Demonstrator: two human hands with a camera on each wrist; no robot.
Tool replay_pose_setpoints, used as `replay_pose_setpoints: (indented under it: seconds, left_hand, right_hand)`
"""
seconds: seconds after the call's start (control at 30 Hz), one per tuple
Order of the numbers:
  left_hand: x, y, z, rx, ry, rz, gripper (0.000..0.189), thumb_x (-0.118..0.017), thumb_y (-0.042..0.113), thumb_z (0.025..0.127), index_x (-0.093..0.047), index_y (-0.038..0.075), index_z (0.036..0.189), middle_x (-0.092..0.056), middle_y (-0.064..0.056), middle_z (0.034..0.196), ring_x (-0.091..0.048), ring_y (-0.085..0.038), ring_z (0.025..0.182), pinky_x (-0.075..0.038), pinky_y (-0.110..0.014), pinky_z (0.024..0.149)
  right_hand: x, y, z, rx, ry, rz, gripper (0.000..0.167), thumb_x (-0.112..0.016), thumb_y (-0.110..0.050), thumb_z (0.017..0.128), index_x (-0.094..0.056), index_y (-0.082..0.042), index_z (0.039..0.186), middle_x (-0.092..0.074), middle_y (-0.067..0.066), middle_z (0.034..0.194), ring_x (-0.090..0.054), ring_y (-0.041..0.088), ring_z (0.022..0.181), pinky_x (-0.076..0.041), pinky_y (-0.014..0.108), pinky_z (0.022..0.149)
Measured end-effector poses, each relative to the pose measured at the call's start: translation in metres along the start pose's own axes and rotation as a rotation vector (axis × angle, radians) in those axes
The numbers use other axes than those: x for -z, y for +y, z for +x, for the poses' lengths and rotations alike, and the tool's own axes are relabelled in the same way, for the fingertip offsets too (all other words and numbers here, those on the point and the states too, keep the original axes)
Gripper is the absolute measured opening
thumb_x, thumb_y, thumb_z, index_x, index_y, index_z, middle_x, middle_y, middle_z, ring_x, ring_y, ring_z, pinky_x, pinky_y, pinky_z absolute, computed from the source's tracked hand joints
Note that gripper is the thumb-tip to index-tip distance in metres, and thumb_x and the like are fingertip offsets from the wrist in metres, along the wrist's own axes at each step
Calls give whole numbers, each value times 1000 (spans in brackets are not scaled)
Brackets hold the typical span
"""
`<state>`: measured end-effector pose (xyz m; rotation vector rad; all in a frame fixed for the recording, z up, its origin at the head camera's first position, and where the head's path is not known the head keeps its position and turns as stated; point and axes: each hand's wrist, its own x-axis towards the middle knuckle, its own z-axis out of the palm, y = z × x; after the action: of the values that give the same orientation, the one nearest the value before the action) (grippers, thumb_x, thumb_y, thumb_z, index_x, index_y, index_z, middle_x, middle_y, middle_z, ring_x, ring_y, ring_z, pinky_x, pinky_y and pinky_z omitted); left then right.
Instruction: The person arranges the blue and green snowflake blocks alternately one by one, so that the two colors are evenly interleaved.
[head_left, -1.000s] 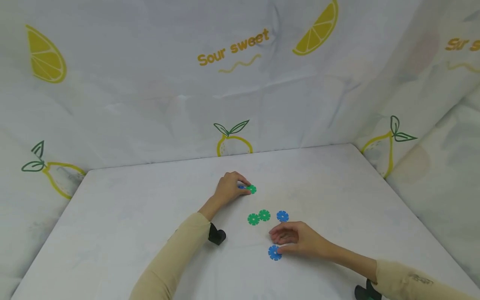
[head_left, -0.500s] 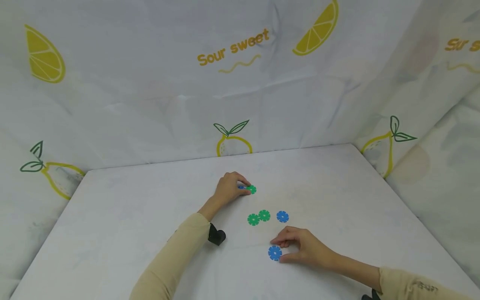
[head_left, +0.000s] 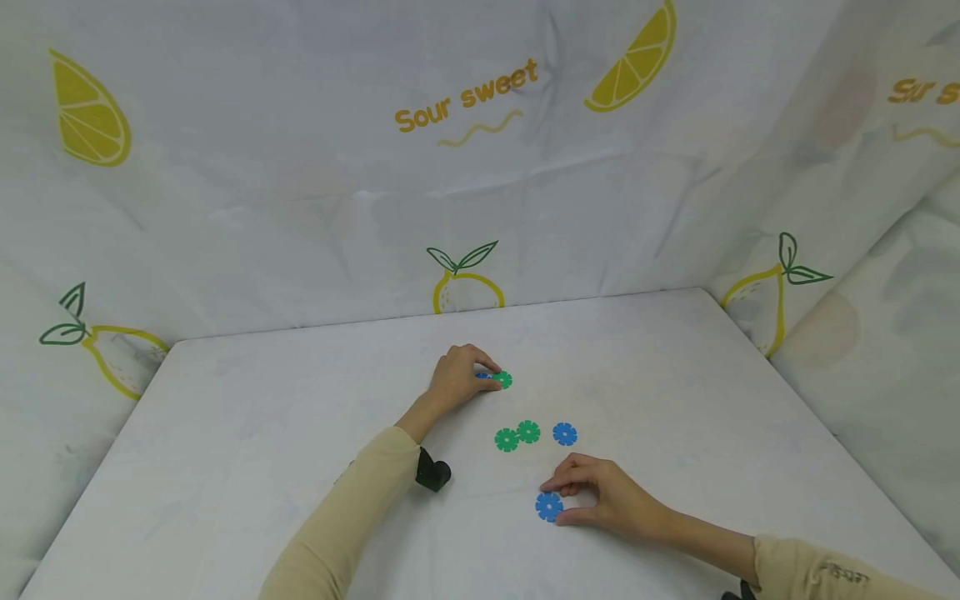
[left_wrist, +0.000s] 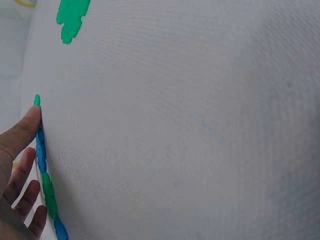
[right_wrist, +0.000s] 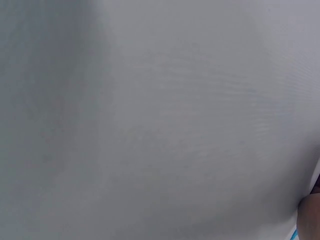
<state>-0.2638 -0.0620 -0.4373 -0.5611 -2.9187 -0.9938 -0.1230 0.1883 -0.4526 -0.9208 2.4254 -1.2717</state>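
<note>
At the far middle of the table, my left hand (head_left: 454, 377) holds the green end disc (head_left: 502, 380) of a row of notched plastic discs between thumb and fingers. In the left wrist view that row, a chain of joined green and blue discs (left_wrist: 49, 196), runs down along the fingers. Nearer to me, my right hand (head_left: 617, 497) has its thumb and index finger at opposite edges of a blue notched disc (head_left: 548, 507), pinching it close over the table. The right wrist view catches only a bit of a finger (right_wrist: 310, 220) and a thin blue edge.
Two joined green discs (head_left: 517, 436) lie between the hands. Right of them is a single blue disc (head_left: 565, 434). A white cloth with lemon prints (head_left: 468, 287) hangs behind the white tabletop (head_left: 262, 433).
My right hand has drawn slightly nearer to me, its fingers moving from above the blue disc to that disc's edges. The left hand stays in place on the chain.
</note>
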Motion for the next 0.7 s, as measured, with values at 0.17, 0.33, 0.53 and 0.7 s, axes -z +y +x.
replay_pose_setpoints:
  seconds: [0.17, 0.33, 0.53, 0.7]
  left_hand:
    - [1, 1, 0, 1, -1, -14, 22, -83, 22, 74, -78, 12, 93, -69, -4, 106, -57, -27, 109, -41, -47, 96]
    - [1, 1, 0, -3, -3, -12, 23, -83, 22, 74, -78, 12, 94, -69, -4, 106, -57, -26, 109, -41, -48, 96]
    - [1, 0, 1, 5, -9, 0, 23, -83, 24, 75, -78, 13, 94, -69, -3, 105, -56, -26, 109, -41, -47, 96]
    - [0, -1, 2, 12, -20, -1, 23, -83, 24, 75, -78, 14, 94, -69, -3, 107, -56, -25, 110, -40, -47, 97]
  right_hand:
    - [0, -2, 0, -9, 0, 3, 27, -77, -27, 81, -74, -13, 105, -61, -8, 96, -57, 7, 88, -51, 20, 78]
    - [2, -3, 1, -3, -18, 4, 27, -77, -26, 81, -74, -13, 104, -61, -8, 97, -57, 8, 88, -51, 20, 78]
    - [11, -3, 5, -9, -97, 15, 29, -79, -25, 79, -73, -14, 106, -60, -7, 99, -56, 8, 86, -51, 19, 78]
    - [13, 1, 10, 50, -106, 27, 26, -79, -23, 80, -74, -12, 103, -60, -5, 94, -54, 8, 77, -50, 19, 67]
